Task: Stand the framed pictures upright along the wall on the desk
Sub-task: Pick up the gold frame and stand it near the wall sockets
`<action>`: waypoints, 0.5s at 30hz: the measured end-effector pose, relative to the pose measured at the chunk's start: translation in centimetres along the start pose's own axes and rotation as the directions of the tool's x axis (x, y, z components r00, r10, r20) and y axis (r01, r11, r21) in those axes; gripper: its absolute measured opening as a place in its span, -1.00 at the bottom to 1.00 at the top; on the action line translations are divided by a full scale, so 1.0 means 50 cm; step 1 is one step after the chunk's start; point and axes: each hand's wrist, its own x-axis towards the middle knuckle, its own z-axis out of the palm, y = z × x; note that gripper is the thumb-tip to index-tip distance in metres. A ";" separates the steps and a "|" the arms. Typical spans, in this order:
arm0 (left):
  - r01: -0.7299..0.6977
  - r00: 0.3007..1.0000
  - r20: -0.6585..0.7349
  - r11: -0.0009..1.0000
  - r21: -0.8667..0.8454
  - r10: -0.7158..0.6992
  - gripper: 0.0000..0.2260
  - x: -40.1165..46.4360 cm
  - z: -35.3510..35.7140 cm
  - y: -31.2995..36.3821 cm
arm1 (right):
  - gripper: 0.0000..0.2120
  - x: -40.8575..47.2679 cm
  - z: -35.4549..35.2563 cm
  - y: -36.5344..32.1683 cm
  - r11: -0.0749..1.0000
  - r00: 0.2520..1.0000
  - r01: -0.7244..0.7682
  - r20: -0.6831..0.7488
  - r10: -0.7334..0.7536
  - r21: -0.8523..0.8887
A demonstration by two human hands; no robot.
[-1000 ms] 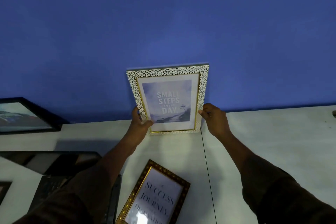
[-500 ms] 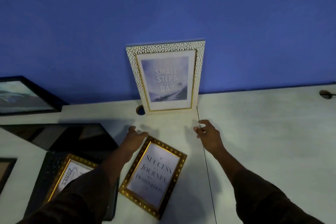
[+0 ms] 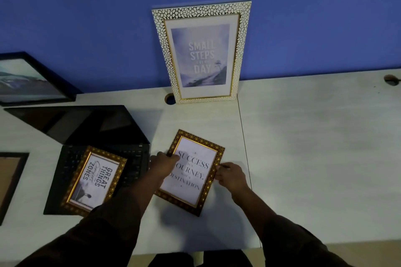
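Only the head view is given, and much of it is cut off. At the left edge of the worktop (image 3: 314, 147) a black-framed landscape (image 3: 28, 79) leans at the blue wall (image 3: 86, 17), its left part out of the picture, and nearer the front another dark frame (image 3: 9, 182) shows only a strip. A dark laptop (image 3: 86, 128) sits left of centre; its keyboard is mostly hidden under a gold-framed "Great Things" picture (image 3: 95, 179) lying on it, and the sleeve covers that frame's near corner. A round cable hole (image 3: 170, 99) at the worktop's rear edge is half hidden behind the white-and-gold "Small Steps" picture (image 3: 202, 54), which stands upright against the wall at the rear edge's middle. Something small at the rear right corner (image 3: 390, 79) is too blurred to name.

The gold-framed "Success" picture (image 3: 191, 172) lies flat near the front middle, slightly turned. The left hand (image 3: 163, 163) grips its left edge, fingers over the glass and hiding part of the lettering; the right hand (image 3: 231, 174) pinches its right edge. Whether the frame has left the worktop I cannot tell.

Compared with half a second ago, both hands have come down from open air above the worktop onto this frame, and the camera has tipped lower, so the "Great Things" picture shows more fully.
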 end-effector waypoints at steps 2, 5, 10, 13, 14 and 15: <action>-0.030 1.000 0.002 1.000 0.002 0.030 -0.28 -0.034 -0.011 0.010 | -0.85 0.000 0.002 -0.002 0.996 0.999 -0.047 -0.011 0.048 0.076; -0.092 0.995 0.035 0.996 -0.005 0.092 -0.78 -0.091 -0.023 0.022 | -0.84 0.004 -0.006 -0.005 0.993 0.997 -0.072 -0.006 0.073 0.095; -0.207 0.978 0.016 0.977 -0.052 0.208 -0.85 -0.133 -0.032 -0.019 | -0.81 0.006 -0.018 0.003 1.000 0.999 0.012 -0.052 -0.013 -0.029; -0.240 0.968 0.032 0.960 -0.145 0.247 -0.87 -0.157 -0.051 -0.047 | -0.79 -0.022 -0.015 -0.018 0.994 0.995 0.082 -0.052 -0.085 -0.066; -0.260 0.963 0.028 0.950 -0.174 0.269 -0.86 -0.171 -0.065 -0.063 | -0.78 -0.041 -0.005 -0.025 0.990 0.992 0.110 -0.044 -0.115 -0.088; -0.286 0.955 0.017 0.935 -0.207 0.296 -0.85 -0.183 -0.079 -0.077 | -0.77 -0.060 0.006 -0.036 0.985 0.989 0.139 -0.040 -0.144 -0.105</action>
